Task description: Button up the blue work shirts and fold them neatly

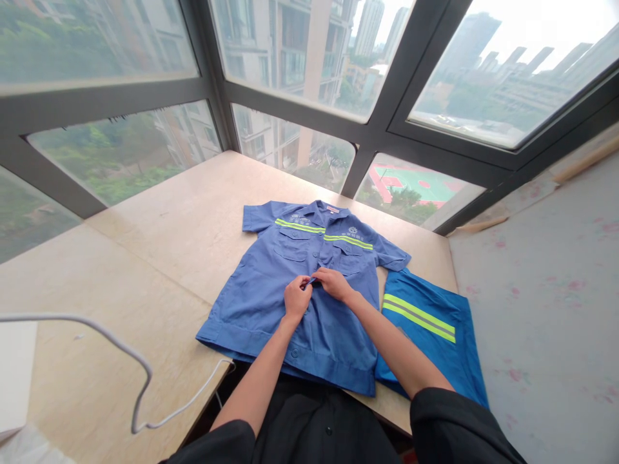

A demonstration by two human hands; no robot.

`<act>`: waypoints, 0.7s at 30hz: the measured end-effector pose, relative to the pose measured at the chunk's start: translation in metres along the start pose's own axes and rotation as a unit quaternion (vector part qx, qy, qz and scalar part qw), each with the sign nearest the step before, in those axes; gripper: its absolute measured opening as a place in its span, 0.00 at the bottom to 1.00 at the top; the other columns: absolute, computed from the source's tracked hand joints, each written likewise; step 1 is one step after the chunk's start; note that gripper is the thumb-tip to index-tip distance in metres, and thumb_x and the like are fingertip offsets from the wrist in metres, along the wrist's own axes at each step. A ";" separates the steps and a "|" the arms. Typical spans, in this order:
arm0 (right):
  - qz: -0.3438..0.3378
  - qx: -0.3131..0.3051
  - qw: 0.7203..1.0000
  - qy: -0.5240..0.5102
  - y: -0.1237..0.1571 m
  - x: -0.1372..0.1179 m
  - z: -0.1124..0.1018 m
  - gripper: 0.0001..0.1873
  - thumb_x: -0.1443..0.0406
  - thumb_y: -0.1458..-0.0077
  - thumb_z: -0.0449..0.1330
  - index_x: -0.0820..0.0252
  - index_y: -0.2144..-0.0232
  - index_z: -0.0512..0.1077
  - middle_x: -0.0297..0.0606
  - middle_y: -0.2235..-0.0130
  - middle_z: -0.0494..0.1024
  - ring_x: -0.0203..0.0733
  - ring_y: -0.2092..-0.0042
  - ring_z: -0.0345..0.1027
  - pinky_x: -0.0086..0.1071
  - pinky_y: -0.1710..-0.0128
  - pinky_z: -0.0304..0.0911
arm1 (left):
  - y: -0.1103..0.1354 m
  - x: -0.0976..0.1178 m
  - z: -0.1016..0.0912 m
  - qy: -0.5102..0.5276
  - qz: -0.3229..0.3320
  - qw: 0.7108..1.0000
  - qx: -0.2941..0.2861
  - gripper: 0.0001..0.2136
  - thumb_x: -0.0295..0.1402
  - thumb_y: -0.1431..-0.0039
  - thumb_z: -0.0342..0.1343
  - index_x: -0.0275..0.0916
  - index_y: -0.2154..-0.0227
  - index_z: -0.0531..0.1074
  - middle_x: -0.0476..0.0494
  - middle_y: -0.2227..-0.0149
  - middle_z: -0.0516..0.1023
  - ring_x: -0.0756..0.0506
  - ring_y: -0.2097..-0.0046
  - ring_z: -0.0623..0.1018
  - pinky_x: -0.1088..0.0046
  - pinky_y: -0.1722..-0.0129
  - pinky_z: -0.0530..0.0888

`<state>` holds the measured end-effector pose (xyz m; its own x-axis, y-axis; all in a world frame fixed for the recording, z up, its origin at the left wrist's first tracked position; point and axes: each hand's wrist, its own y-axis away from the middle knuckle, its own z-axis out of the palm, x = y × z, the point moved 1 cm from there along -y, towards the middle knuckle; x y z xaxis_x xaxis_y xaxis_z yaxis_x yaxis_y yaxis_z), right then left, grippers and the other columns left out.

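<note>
A blue short-sleeved work shirt (251,303) lies spread face up, its collar toward the window and its hem toward me. Yellow-green reflective strips cross its chest above two flap pockets. At the middle of the front placket, my left hand (297,298) pinches the fabric edge. Close beside it on the right, my right hand (333,283) grips the same edge with thumb and fingers. The cloth is lifted slightly between them. Buttons show above the hands and near the hem; any button between my fingertips is hidden.
A folded brighter-blue garment (435,303) with reflective strips lies at the right, partly under the shirt sleeve. A white cable (140,386) loops over the beige tabletop (145,258) at left, near a white box (14,374). Windows rise behind; a patterned wall (541,309) stands right.
</note>
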<state>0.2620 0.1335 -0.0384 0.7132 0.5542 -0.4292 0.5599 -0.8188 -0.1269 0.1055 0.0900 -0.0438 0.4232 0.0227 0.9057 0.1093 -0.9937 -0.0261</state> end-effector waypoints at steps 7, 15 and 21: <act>-0.007 -0.036 0.999 0.008 -0.005 0.003 -0.006 0.18 0.76 0.43 0.53 0.55 0.58 0.78 0.36 0.63 0.77 0.38 0.62 0.71 0.26 0.62 0.61 | -0.007 -0.001 -0.003 0.002 0.004 1.000 -0.026 0.09 0.23 0.47 0.54 0.41 0.66 0.76 0.45 0.65 0.82 0.46 0.62 0.81 0.71 0.59 0.75; -0.001 -0.037 0.999 0.021 -0.006 0.001 -0.005 0.19 0.78 0.45 0.52 0.56 0.59 0.77 0.36 0.63 0.76 0.38 0.62 0.70 0.26 0.62 0.61 | -0.006 -0.003 -0.003 0.005 0.010 1.000 -0.026 0.08 0.24 0.46 0.54 0.41 0.66 0.75 0.46 0.66 0.82 0.46 0.62 0.81 0.72 0.60 0.74; 0.006 -0.035 0.999 0.040 -0.009 -0.004 -0.006 0.17 0.78 0.45 0.53 0.56 0.62 0.77 0.37 0.63 0.75 0.39 0.61 0.69 0.26 0.63 0.61 | -0.007 -0.004 -0.004 0.006 0.012 0.999 -0.034 0.07 0.25 0.45 0.55 0.42 0.67 0.75 0.46 0.66 0.82 0.46 0.62 0.81 0.72 0.59 0.74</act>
<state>0.2570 0.1395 -0.0303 0.7501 0.5562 -0.3578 0.5766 -0.8150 -0.0580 0.0993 0.0962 -0.0458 0.4140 -0.0027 0.9103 0.0371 -0.9991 -0.0199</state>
